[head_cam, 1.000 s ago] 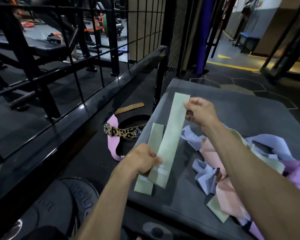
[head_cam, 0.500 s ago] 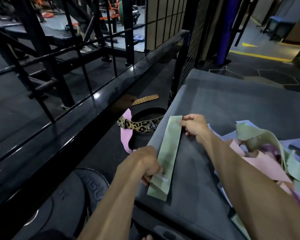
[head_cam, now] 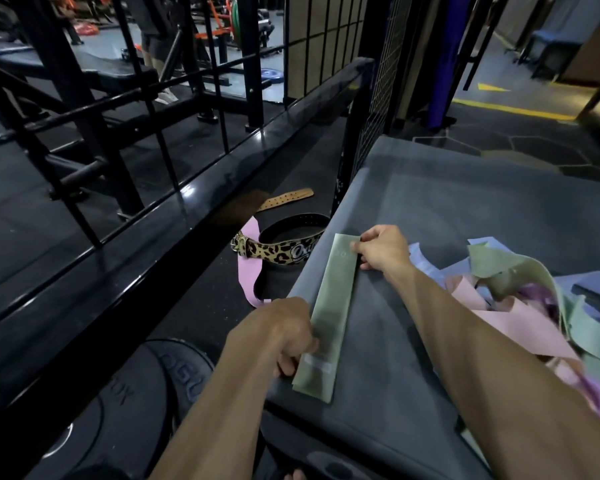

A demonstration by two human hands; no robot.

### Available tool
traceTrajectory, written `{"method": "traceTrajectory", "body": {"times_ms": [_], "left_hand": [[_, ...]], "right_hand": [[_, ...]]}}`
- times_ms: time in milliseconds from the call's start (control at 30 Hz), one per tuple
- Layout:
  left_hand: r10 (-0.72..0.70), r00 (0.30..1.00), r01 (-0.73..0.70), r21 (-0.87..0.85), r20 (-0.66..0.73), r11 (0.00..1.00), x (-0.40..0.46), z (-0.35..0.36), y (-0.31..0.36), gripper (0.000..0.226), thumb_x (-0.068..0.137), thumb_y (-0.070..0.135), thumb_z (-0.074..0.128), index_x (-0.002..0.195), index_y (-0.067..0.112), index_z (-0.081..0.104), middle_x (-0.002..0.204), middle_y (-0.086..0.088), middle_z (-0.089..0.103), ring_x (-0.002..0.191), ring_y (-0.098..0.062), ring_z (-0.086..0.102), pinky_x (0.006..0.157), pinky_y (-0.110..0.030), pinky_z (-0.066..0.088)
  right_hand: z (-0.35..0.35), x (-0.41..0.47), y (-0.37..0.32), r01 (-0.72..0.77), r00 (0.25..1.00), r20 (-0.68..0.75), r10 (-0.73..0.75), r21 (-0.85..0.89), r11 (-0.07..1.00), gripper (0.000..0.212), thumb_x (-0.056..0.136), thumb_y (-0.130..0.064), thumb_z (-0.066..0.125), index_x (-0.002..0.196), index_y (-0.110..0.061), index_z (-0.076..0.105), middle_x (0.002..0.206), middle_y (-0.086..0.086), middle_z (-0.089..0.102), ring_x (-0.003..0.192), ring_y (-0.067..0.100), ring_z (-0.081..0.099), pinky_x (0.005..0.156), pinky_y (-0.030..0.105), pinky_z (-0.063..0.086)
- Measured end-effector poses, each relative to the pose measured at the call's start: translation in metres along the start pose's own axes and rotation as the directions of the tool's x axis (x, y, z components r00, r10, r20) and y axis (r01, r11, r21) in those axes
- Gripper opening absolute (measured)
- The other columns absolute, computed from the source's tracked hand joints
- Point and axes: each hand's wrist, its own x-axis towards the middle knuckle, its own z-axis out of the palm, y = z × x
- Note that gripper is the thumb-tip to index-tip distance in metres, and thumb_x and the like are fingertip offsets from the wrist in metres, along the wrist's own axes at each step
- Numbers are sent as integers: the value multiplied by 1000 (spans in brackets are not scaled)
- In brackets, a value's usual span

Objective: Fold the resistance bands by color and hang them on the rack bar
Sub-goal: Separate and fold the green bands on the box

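the green resistance band [head_cam: 331,315] lies flat along the left edge of the grey padded bench [head_cam: 465,209], its long axis running near to far, the left hand [head_cam: 284,332] pinching its near end and the right hand [head_cam: 383,249] pinching its far end.

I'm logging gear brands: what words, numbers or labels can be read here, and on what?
"20", faint: far end of the green band, near the right hand.
White script on the leopard-print belt: partly hidden, unreadable.
Raised letters on the weight plate: cut off, unclear.
White patch on the band by the left hand: blurred.
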Motion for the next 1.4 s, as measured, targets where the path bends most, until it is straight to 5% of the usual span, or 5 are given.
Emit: {"method": "traceTrajectory", "body": {"times_ms": [367, 633, 933, 1167, 1400], "left_hand": [[66, 995, -42, 275, -78, 961, -15, -10, 4, 30, 95, 42, 64, 112, 17, 68, 87, -4, 78, 87, -25, 74, 90, -45, 59], [138, 973, -80, 286, -187, 955, -30, 3, 11, 19, 95, 47, 62, 93, 28, 64, 79, 5, 73, 75, -17, 69, 83, -31, 56], [423, 784, -250, 393, -455, 885, -36, 41, 48, 8, 93, 37, 57, 93, 31, 62, 109, 4, 68, 106, -24, 63, 75, -31, 44], [501, 702, -339, 382, -506, 860, -30, 54, 56, 16, 94, 48, 57, 88, 33, 57, 92, 5, 69, 92, -21, 66, 68, -31, 44], [538, 661, -379, 387, -523, 841, -22, 53, 58, 12, 94, 44, 57, 92, 32, 58, 84, 8, 71, 84, -18, 66, 66, -31, 47]], "right_hand": [[-2, -11, 4, 108, 993, -26, -111, -85, 990, 26, 84, -28, 74, 107, -17, 66, 88, 0, 72, 58, 17, 72, 74, 39, 63], [-58, -65, -3, 143, 949, 285, -134, -10, 990, 23, 92, -11, 67, 114, -13, 59, 86, 9, 64, 60, 19, 60, 55, 32, 51], [-233, -106, 47, 152, 907, -272, -321, -499, 853, 10, 84, -24, 70, 92, -19, 75, 92, 4, 76, 92, 25, 71, 85, 34, 53], [-241, -97, 97, -6, 964, -221, -151, -582, 813, 54, 81, -57, 69, 117, -17, 65, 109, 9, 70, 107, 33, 64, 90, 40, 50], [-234, -87, 98, -52, 920, -359, -159, -512, 857, 30, 93, -38, 50, 87, -17, 72, 90, 17, 72, 92, 39, 65, 75, 39, 50]]}}
